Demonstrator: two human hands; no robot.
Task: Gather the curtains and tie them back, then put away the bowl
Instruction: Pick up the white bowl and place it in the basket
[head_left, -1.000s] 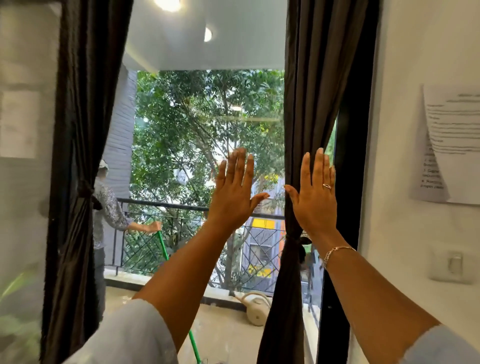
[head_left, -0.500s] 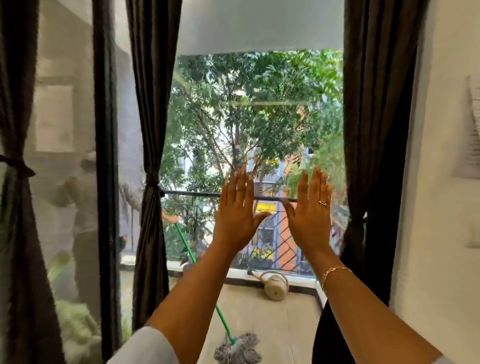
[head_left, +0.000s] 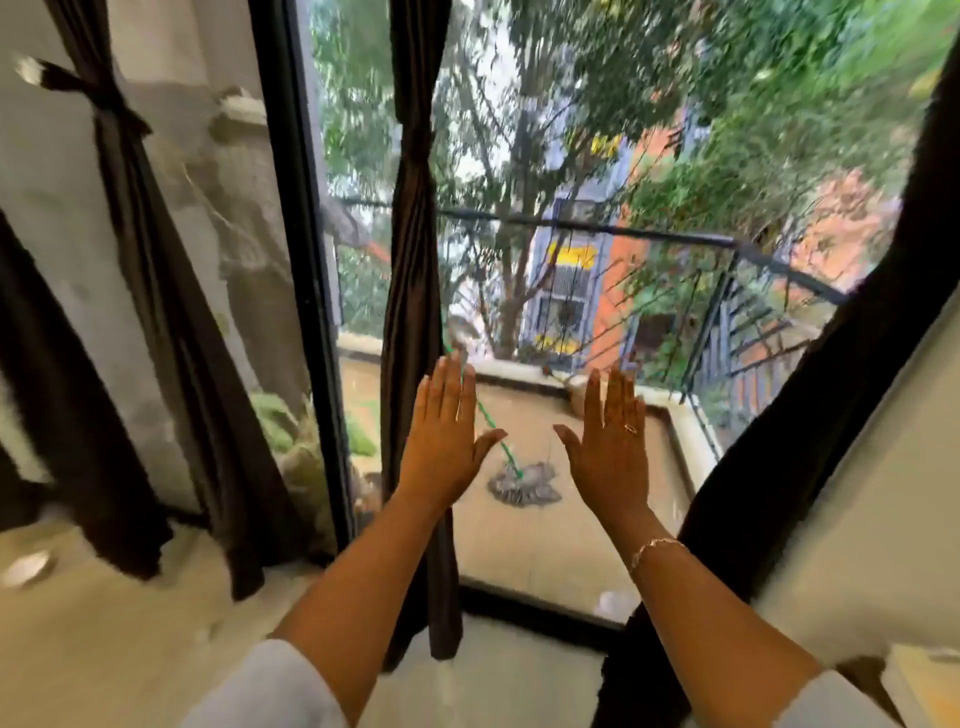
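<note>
Now, on the left a dark curtain (head_left: 130, 218) hangs tied, and a middle curtain (head_left: 413, 249) is tied too. Your left hand (head_left: 445, 447) and right hand (head_left: 612, 452) are up flat, fingers straight, holding nothing. A third curtain (head_left: 831, 395) hangs on the right.

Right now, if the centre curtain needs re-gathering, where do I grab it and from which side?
Grip the centre curtain just below its tie, where the folds are pinched into one narrow bundle. Probably best to come from its right: the black door frame stands close on its left, and the open left hand hovers by its right edge.
</note>
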